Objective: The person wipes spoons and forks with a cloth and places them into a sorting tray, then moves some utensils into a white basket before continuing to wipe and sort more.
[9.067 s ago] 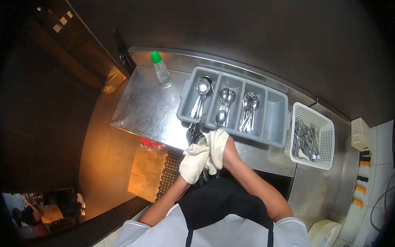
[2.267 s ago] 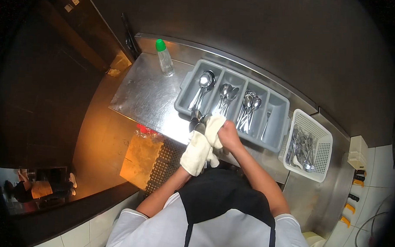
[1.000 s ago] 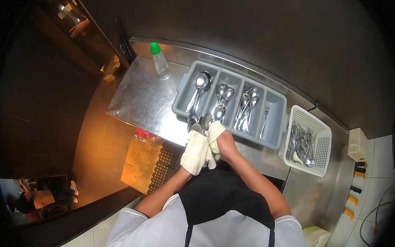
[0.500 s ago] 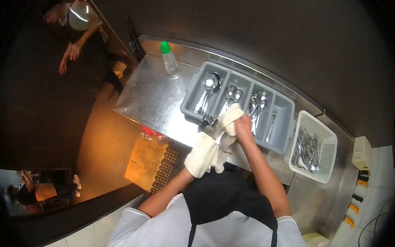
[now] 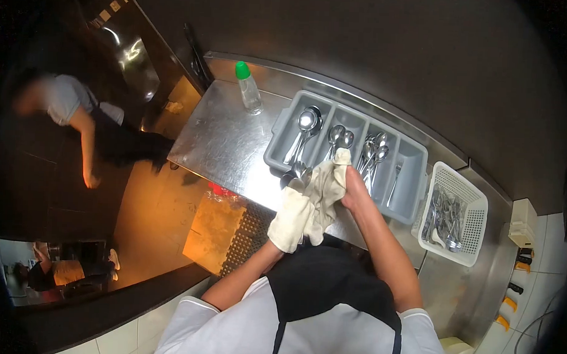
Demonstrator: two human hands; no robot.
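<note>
Your worktop's (image 5: 216, 131) left edge lies well apart from one green-capped bottle (image 5: 249, 96); your cloth-covered left hand (image 5: 290, 222) grasps several spoons (image 5: 298, 175) by the four-compartment tray's (image 5: 412, 178) near edge, your right hand (image 5: 355, 191) grips cloth (image 5: 325, 188), one fork (image 5: 394, 184) lies in the rightmost compartment, and one basket (image 5: 475, 225) stands just beside.

A long brushed-metal desk (image 5: 219, 134) runs along a plain dark brown wall (image 5: 388, 49), with a low metal upstand (image 5: 337, 77) at its back edge, and a bright patch of white light glares off the front. At the left, warm orange light falls on a smooth floor (image 5: 148, 216), beside dark panelled surfaces (image 5: 51, 200). Below the desk's front edge lies a black perforated mat (image 5: 247, 235). White square tiles (image 5: 549, 249) cover the surface at the far right, and more pale tiles (image 5: 115, 339) show at the lower left.
</note>
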